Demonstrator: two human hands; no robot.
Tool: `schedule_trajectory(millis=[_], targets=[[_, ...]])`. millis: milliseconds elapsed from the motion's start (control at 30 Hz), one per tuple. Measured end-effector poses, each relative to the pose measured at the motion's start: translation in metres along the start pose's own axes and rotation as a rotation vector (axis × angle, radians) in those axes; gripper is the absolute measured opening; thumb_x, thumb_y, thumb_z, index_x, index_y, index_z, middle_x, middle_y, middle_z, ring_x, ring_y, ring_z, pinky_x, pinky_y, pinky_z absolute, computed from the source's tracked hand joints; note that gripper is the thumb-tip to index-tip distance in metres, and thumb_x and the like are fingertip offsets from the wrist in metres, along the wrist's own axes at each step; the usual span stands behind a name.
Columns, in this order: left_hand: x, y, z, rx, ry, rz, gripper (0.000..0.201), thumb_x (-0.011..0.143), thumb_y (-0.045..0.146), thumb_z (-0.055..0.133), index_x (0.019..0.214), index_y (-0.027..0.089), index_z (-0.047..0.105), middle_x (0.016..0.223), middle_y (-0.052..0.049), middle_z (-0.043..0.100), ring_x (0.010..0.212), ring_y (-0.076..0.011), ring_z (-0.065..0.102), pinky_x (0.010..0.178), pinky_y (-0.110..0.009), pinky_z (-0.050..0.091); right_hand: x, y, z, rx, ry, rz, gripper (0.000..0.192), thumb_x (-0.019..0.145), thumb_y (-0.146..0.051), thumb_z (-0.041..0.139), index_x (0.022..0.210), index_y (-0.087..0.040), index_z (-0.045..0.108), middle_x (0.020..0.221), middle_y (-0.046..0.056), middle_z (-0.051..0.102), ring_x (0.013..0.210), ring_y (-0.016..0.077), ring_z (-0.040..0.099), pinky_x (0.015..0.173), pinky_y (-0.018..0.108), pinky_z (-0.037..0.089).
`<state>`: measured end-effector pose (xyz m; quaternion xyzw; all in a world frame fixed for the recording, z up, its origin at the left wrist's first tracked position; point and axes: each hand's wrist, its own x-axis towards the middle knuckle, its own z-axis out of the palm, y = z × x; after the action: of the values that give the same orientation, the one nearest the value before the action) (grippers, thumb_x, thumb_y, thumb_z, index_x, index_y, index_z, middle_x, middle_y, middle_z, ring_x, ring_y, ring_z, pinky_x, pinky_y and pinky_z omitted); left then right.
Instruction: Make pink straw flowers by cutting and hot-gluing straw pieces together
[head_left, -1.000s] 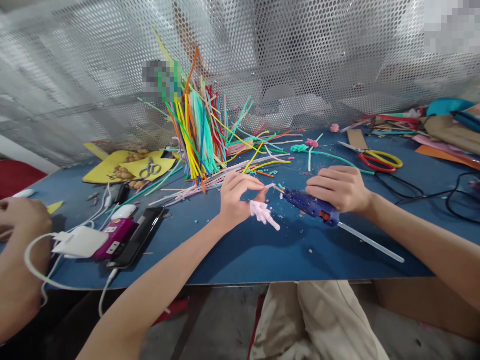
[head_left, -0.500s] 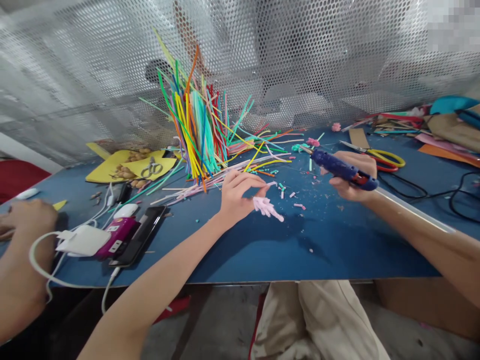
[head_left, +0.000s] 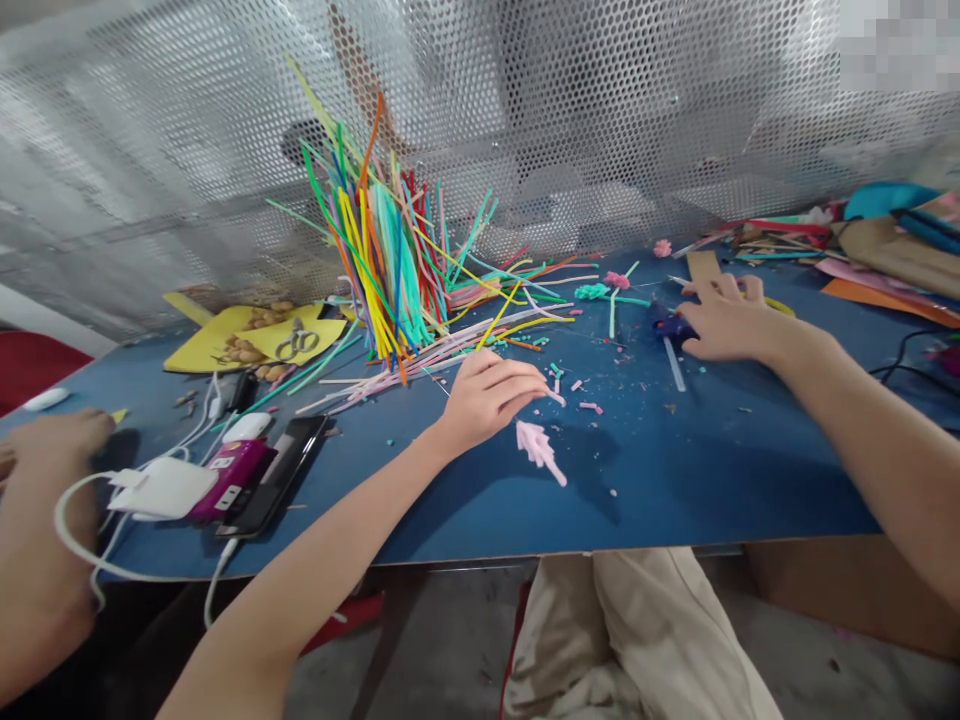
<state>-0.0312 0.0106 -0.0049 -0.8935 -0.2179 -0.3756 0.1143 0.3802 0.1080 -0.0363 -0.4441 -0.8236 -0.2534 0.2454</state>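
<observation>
My left hand (head_left: 487, 392) is over the middle of the blue table (head_left: 465, 510), fingertips pinched on a small pink pipe-cleaner piece (head_left: 538, 448) that hangs just above the surface. My right hand (head_left: 726, 320) is farther back on the right, lying over a blue glue gun (head_left: 666, 323) that rests on the table. The gun's clear glue stick (head_left: 674, 366) points toward me. Small cut bits of pipe cleaner (head_left: 581, 385) lie scattered between the two hands.
A standing bundle of coloured pipe cleaners (head_left: 386, 270) is behind my left hand. A phone (head_left: 279, 470), a purple device (head_left: 231, 472) and a white charger (head_left: 161, 487) lie at left, next to another person's hand (head_left: 45, 455). Scissors on yellow paper (head_left: 289, 340), paper scraps (head_left: 885, 255), black cables (head_left: 911, 355).
My right hand carried the glue gun away from the pink piece, back and to the right, and lowered it onto the table. My left hand kept the pink piece and dropped slightly.
</observation>
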Motion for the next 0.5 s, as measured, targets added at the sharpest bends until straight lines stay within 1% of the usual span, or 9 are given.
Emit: schedule_trajectory(millis=[33, 67, 100, 133, 167, 233, 300, 367, 500], targets=[[0.0, 0.001, 0.0, 0.003, -0.014, 0.036, 0.009, 0.098, 0.027, 0.066, 0.101, 0.03, 0.074, 0.103, 0.003, 0.079, 0.086, -0.0121, 0.067, 0.084, -0.033, 0.044, 0.006, -0.011, -0.011, 0.016, -0.003, -0.008, 0.038, 0.081, -0.057, 0.065, 0.078, -0.019, 0.068, 0.103, 0.018, 0.069, 0.098, 0.0335, 0.053, 0.086, 0.057, 0.039], [0.0, 0.001, 0.0, 0.012, -0.022, 0.065, 0.01, 0.097, 0.027, 0.066, 0.103, 0.03, 0.074, 0.104, 0.003, 0.079, 0.084, -0.0118, 0.066, 0.083, -0.032, 0.044, 0.013, -0.025, -0.024, 0.063, -0.028, -0.008, 0.03, 0.085, -0.048, 0.063, 0.09, -0.02, 0.072, 0.11, 0.018, 0.069, 0.104, 0.0346, 0.055, 0.091, 0.057, 0.039], [-0.001, 0.002, 0.001, 0.027, -0.026, 0.09, 0.011, 0.097, 0.027, 0.066, 0.105, 0.03, 0.075, 0.104, 0.003, 0.079, 0.083, -0.0118, 0.064, 0.082, -0.032, 0.044, 0.021, -0.042, -0.039, 0.155, -0.067, -0.011, 0.026, 0.089, -0.041, 0.061, 0.1, -0.021, 0.073, 0.113, 0.015, 0.071, 0.106, 0.0327, 0.057, 0.093, 0.054, 0.041], [-0.001, 0.003, 0.001, 0.047, -0.031, 0.109, 0.012, 0.097, 0.027, 0.066, 0.106, 0.03, 0.075, 0.105, 0.003, 0.079, 0.082, -0.0121, 0.062, 0.081, -0.031, 0.043, 0.03, -0.061, -0.052, 0.289, -0.099, 0.0, 0.024, 0.093, -0.037, 0.058, 0.104, -0.021, 0.073, 0.111, 0.012, 0.072, 0.103, 0.0285, 0.061, 0.093, 0.048, 0.044], [-0.001, 0.004, 0.002, 0.068, -0.039, 0.125, 0.013, 0.098, 0.027, 0.066, 0.107, 0.03, 0.075, 0.105, 0.003, 0.079, 0.081, -0.0125, 0.06, 0.079, -0.031, 0.042, 0.037, -0.081, -0.064, 0.462, -0.125, 0.021, 0.023, 0.095, -0.037, 0.056, 0.102, -0.022, 0.073, 0.105, 0.009, 0.074, 0.095, 0.0238, 0.065, 0.089, 0.042, 0.048], [-0.002, 0.004, 0.002, 0.108, -0.055, 0.147, 0.014, 0.098, 0.028, 0.065, 0.106, 0.031, 0.077, 0.105, 0.002, 0.078, 0.08, -0.0137, 0.057, 0.077, -0.031, 0.04, 0.045, -0.118, -0.08, 0.799, -0.213, 0.069, 0.024, 0.095, -0.042, 0.058, 0.103, -0.023, 0.073, 0.098, 0.004, 0.075, 0.085, 0.0188, 0.067, 0.079, 0.034, 0.051], [-0.003, 0.004, 0.003, 0.138, -0.081, 0.161, 0.015, 0.099, 0.03, 0.064, 0.104, 0.031, 0.078, 0.105, 0.002, 0.078, 0.079, -0.0145, 0.055, 0.075, -0.031, 0.039, 0.047, -0.146, -0.083, 1.023, -0.282, 0.08, 0.028, 0.091, -0.046, 0.065, 0.105, -0.023, 0.071, 0.095, 0.003, 0.074, 0.083, 0.0171, 0.067, 0.076, 0.032, 0.052], [-0.003, 0.004, 0.004, 0.167, -0.102, 0.162, 0.016, 0.099, 0.033, 0.063, 0.103, 0.03, 0.078, 0.105, 0.001, 0.078, 0.079, -0.0146, 0.055, 0.074, -0.031, 0.039, 0.045, -0.164, -0.08, 1.153, -0.355, 0.079, 0.03, 0.088, -0.047, 0.069, 0.105, -0.022, 0.07, 0.094, 0.002, 0.074, 0.083, 0.0166, 0.067, 0.074, 0.03, 0.051], [-0.002, 0.005, 0.006, 0.2, -0.105, 0.152, 0.017, 0.099, 0.035, 0.062, 0.102, 0.027, 0.077, 0.104, 0.001, 0.078, 0.08, -0.0145, 0.054, 0.075, -0.031, 0.038, 0.039, -0.173, -0.07, 1.228, -0.449, 0.093, 0.025, 0.089, -0.044, 0.068, 0.101, -0.021, 0.069, 0.092, 0.001, 0.073, 0.083, 0.0156, 0.067, 0.073, 0.03, 0.049]])
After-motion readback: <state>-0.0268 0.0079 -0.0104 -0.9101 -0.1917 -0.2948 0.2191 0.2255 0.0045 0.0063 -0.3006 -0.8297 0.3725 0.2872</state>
